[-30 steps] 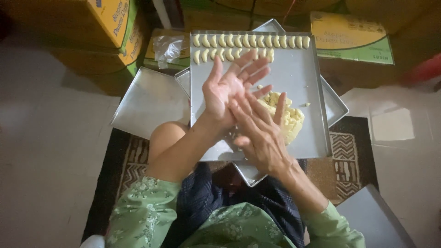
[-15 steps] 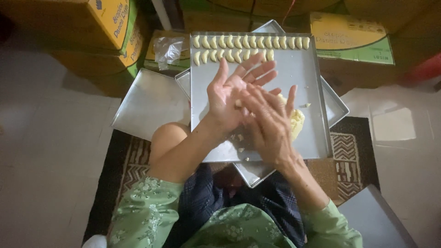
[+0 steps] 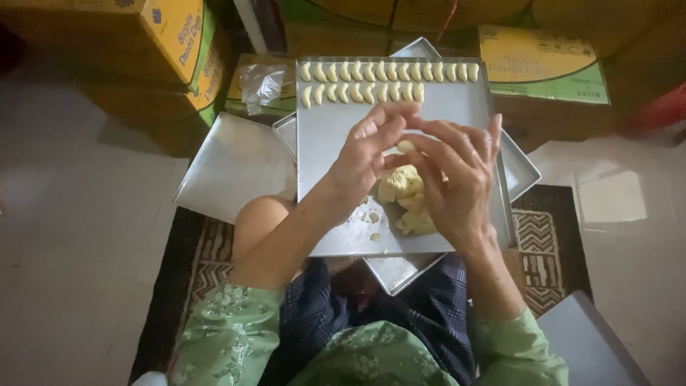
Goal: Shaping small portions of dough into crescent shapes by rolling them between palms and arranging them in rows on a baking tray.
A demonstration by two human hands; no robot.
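A second ago my left hand (image 3: pixel 364 154) lay open, palm up, with my right hand (image 3: pixel 457 179) flat across it, rubbing. Now both have turned and come apart, and their fingertips meet on a small piece of dough (image 3: pixel 405 146) pinched between them, just above the dough lump (image 3: pixel 404 196). That lump, mostly covered by my right hand before, shows plainly on the tray (image 3: pixel 457 107) now.

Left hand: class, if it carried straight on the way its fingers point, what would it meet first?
The left hand points up-right; it would probably first meet the lower row of shaped dough pieces, though height is unclear.
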